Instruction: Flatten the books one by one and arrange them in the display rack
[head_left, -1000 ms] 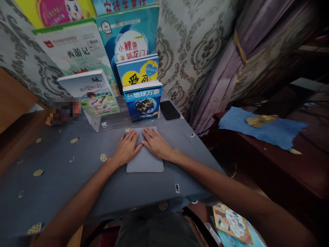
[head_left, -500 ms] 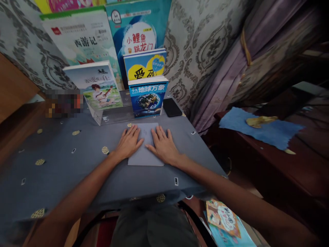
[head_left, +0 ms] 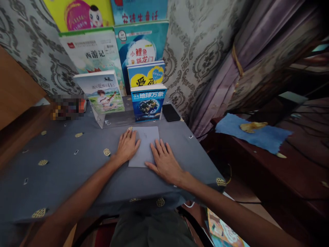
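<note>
Tabletop (head_left: 64,171) is carrying all items, grey patterned cloth covering it. Clear book stand (head_left: 117,119) is standing toward rear, supporting guitar-cover book (head_left: 110,102) at left and globe-cover book (head_left: 148,105) at right. Grey notebook (head_left: 144,147) is lying flat on tabletop, just in front of stand, between hands. Right grip (head_left: 167,165) is overlapping notebook's lower right edge; fingers spreading apart, clamping nothing. Left grip (head_left: 126,145) is overlapping left edge; fingers extending forward, thumb pointing apart over notebook. Black phone (head_left: 171,113) is lying beside globe-cover book.
</note>
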{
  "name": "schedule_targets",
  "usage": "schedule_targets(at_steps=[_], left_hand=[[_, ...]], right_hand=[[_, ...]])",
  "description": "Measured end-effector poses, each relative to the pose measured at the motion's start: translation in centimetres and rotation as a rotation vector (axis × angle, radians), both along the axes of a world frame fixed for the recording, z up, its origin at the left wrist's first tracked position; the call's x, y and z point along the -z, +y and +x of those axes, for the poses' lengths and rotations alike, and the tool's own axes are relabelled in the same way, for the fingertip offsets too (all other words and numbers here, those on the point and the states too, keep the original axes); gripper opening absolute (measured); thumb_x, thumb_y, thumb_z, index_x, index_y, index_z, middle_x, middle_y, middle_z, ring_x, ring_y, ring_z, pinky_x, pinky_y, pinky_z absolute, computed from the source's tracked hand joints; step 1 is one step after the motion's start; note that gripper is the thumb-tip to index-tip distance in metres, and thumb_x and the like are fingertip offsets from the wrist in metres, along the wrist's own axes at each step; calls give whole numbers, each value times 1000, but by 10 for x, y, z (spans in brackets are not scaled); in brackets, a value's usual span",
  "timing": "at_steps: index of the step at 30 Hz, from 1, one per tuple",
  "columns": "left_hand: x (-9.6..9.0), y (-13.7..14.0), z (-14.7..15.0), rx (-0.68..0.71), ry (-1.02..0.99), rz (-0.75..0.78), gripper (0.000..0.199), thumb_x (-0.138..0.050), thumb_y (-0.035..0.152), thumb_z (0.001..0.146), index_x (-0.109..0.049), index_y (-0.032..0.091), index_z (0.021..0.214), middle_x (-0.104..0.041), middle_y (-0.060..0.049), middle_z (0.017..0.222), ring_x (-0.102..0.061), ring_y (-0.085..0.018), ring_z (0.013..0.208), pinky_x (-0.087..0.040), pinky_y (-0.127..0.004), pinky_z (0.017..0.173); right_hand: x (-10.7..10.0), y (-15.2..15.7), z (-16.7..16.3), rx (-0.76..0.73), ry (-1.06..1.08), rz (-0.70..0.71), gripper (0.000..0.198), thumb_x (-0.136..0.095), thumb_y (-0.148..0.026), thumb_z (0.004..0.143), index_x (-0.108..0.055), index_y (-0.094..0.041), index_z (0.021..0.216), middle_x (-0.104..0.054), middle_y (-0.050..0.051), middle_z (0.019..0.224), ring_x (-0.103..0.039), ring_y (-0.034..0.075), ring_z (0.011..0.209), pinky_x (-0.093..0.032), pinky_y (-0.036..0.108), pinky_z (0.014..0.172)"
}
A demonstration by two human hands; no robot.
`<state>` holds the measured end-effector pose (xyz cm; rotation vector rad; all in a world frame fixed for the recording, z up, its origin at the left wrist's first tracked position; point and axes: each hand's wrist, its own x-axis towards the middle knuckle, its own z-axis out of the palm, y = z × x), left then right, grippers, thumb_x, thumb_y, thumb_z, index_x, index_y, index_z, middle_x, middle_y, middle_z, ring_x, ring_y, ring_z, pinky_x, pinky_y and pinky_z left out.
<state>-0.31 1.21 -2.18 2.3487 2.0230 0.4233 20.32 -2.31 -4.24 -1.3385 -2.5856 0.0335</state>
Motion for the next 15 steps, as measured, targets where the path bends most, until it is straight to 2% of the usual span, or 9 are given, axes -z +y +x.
schedule_targets(at_steps=[4, 7, 9, 11, 13, 15], left_hand=[[1, 5, -4, 16, -250, -7, 51, -49, 25, 94, -42, 12, 142, -56, -20, 142, -51, -30, 134, -39, -47, 113], [3, 16, -11, -20, -666, -48, 50, -51, 21, 91, -43, 14, 140, -62, -16, 133, -61, -23, 120, -49, -39, 102], [5, 23, -16, -73, -968, -146, 46, -53, 25, 90, -47, 15, 135, -69, -12, 118, -68, -19, 100, -55, -31, 83], [6, 26, -19, -87, -1195, -309, 44, -59, 37, 88, -56, 13, 125, -71, -7, 94, -66, -16, 75, -51, -23, 61], [6, 25, -21, -38, -1338, -462, 51, -69, 50, 79, -64, 12, 113, -68, -3, 78, -61, -14, 63, -45, -20, 53], [5, 22, -23, 15, -1442, -550, 58, -78, 57, 70, -67, 12, 105, -68, -3, 77, -61, -13, 62, -47, -21, 54]], right_hand=[[7, 3, 3, -24, 24, 52, 82, -40, -67, 95, -46, -5, 149, -38, 27, 156, -32, 41, 148, -33, 55, 117], [16, 6, 6, -25, 32, 77, 81, -39, -68, 95, -48, -7, 149, -40, 24, 156, -32, 40, 148, -35, 53, 117], [21, 9, 7, -26, 50, 69, 82, -39, -68, 95, -48, -8, 149, -40, 23, 157, -32, 39, 148, -35, 53, 117], [24, 11, 9, -29, 74, 48, 81, -40, -68, 95, -46, -9, 150, -38, 22, 158, -30, 38, 149, -33, 54, 118], [25, 13, 11, -35, 99, 17, 79, -42, -66, 96, -43, -9, 152, -36, 21, 159, -26, 37, 151, -32, 55, 119], [24, 13, 14, -44, 137, -22, 77, -44, -62, 97, -41, -10, 153, -34, 20, 160, -25, 37, 151, -32, 55, 119]])
